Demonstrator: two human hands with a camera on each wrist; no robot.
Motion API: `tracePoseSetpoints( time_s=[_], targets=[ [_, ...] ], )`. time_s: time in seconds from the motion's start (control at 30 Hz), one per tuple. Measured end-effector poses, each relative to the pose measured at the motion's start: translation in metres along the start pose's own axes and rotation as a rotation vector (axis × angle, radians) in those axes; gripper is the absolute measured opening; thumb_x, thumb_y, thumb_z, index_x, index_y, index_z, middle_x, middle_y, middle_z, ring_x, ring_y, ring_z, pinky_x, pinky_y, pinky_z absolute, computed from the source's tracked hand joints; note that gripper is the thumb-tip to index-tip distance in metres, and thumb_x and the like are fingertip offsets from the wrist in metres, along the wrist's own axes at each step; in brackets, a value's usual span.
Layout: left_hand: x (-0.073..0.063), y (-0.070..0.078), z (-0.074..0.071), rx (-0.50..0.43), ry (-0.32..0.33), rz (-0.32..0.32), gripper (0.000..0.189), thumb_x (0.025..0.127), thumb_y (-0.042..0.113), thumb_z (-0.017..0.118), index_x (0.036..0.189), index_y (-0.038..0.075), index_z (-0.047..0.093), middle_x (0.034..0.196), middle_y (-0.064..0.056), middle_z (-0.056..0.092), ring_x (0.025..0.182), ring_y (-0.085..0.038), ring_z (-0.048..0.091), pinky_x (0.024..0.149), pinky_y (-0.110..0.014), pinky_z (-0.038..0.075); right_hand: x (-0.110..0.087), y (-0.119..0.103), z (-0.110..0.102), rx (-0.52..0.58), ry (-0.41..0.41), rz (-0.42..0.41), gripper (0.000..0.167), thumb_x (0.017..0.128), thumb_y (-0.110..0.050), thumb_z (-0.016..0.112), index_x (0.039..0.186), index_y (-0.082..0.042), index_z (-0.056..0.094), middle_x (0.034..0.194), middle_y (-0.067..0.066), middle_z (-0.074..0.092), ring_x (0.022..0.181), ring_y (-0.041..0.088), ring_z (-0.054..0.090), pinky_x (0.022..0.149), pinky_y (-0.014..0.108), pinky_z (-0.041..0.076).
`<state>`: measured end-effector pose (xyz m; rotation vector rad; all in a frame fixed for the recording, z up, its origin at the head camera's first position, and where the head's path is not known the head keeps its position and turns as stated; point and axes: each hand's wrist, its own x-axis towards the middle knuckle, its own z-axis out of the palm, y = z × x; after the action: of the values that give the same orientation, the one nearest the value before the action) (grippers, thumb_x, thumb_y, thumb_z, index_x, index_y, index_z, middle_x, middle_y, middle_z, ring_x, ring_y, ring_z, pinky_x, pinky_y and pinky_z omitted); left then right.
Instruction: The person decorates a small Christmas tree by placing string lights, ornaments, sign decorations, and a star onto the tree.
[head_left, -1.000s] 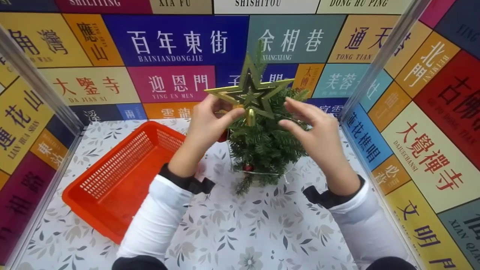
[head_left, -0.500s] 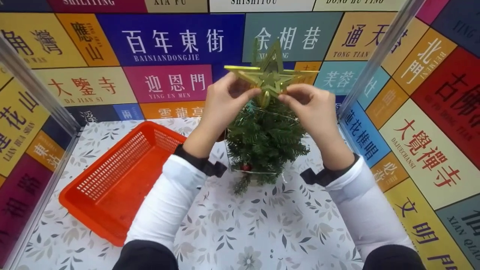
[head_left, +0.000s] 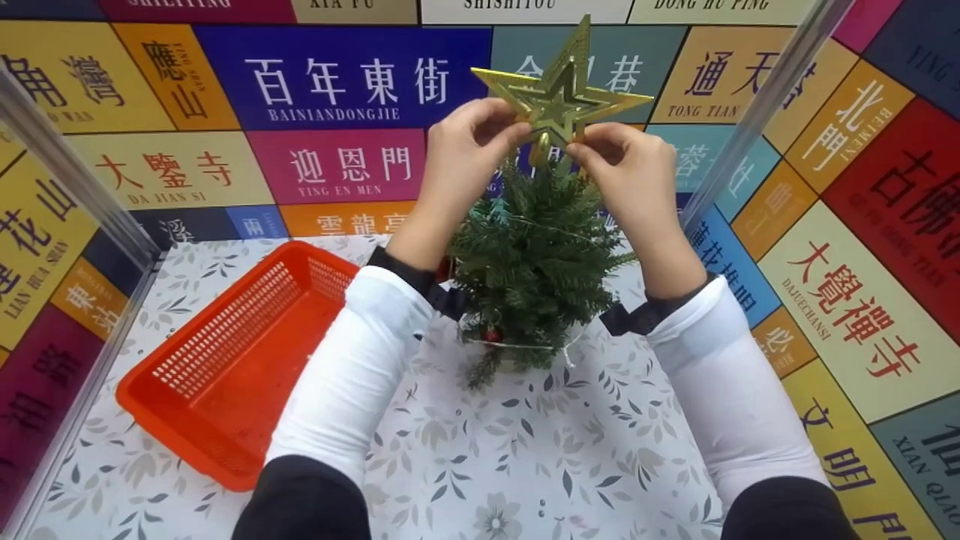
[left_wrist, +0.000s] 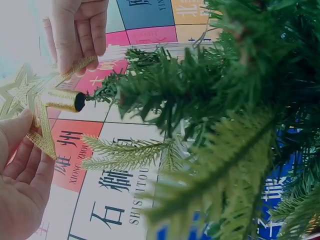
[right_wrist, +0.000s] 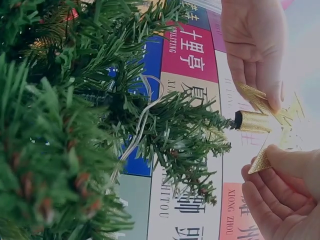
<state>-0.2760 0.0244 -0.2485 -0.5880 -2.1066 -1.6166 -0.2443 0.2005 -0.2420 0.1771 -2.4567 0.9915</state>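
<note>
A gold star tree topper (head_left: 568,97) is held up over the small green Christmas tree (head_left: 536,255). My left hand (head_left: 472,154) pinches its lower left point between thumb and fingers. On the other side my right hand (head_left: 634,169) pinches the lower right point. Both wrist views show the topper's short gold tube with its dark open end right at the tip of the top branch (left_wrist: 107,92). A thin clear wire (right_wrist: 142,122) winds through the branches, and a red bauble (head_left: 491,335) hangs low on the front.
An orange-red plastic basket (head_left: 217,442) with perforated sides stands on the left of the leaf-patterned tablecloth (head_left: 495,457). Panels of coloured tiles with Chinese lettering (head_left: 349,82) rise behind and at both sides, joined by clear corner strips (head_left: 757,112).
My right hand has closed on the star's right lower point. Both hands have raised the star and brought it right, over the treetop. The basket has stayed put.
</note>
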Motion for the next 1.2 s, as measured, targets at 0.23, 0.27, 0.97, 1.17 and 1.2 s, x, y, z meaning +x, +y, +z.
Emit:
tracePoseSetpoints(
  time_s=[0.23,0.27,0.97,1.17,1.2],
  targets=[
    [-0.002,-0.01,0.006,0.059,-0.06,-0.063,0.024,0.077,0.021,0.068,0.096,0.007,0.066,0.09,-0.001,0.064,0.079,-0.005,0.057,0.072,-0.014,0.045,-0.001,0.003,0.0,-0.103,-0.1,0.015,0.026,0.082,-0.028,0.062,0.099,-0.008,0.067,0.092,0.004,0.066,0.079,0.013,0.06,0.072,0.025,0.048],
    [-0.004,-0.013,0.006,0.092,-0.077,-0.08,0.023,0.077,0.021,0.068,0.095,0.008,0.066,0.089,0.0,0.064,0.078,-0.005,0.057,0.072,-0.013,0.044,-0.001,0.004,0.001,-0.116,-0.124,0.017,0.026,0.082,-0.028,0.062,0.098,-0.007,0.067,0.092,0.005,0.066,0.08,0.014,0.06,0.072,0.027,0.048],
    [-0.011,-0.023,-0.001,0.254,-0.176,-0.146,0.031,0.08,0.029,0.065,0.106,0.012,0.064,0.099,0.002,0.064,0.083,-0.004,0.058,0.074,-0.012,0.042,-0.003,0.005,0.005,-0.182,-0.192,-0.003,0.028,0.084,-0.028,0.061,0.102,-0.008,0.066,0.096,0.008,0.065,0.083,0.02,0.059,0.074,0.033,0.047],
    [-0.015,-0.027,-0.007,0.253,-0.211,-0.143,0.034,0.081,0.031,0.063,0.11,0.014,0.062,0.102,0.004,0.062,0.085,-0.003,0.056,0.075,-0.013,0.043,-0.005,0.006,-0.004,-0.173,-0.192,0.03,0.037,0.082,-0.035,0.06,0.111,-0.013,0.063,0.1,0.004,0.065,0.085,0.015,0.06,0.073,0.029,0.048],
    [-0.016,-0.027,-0.008,0.259,-0.215,-0.142,0.034,0.081,0.031,0.063,0.111,0.015,0.062,0.101,0.005,0.062,0.085,-0.002,0.056,0.075,-0.013,0.042,-0.006,0.007,-0.006,-0.173,-0.182,0.028,0.037,0.082,-0.036,0.06,0.111,-0.013,0.063,0.1,0.003,0.065,0.084,0.015,0.06,0.073,0.028,0.048]
  ],
)
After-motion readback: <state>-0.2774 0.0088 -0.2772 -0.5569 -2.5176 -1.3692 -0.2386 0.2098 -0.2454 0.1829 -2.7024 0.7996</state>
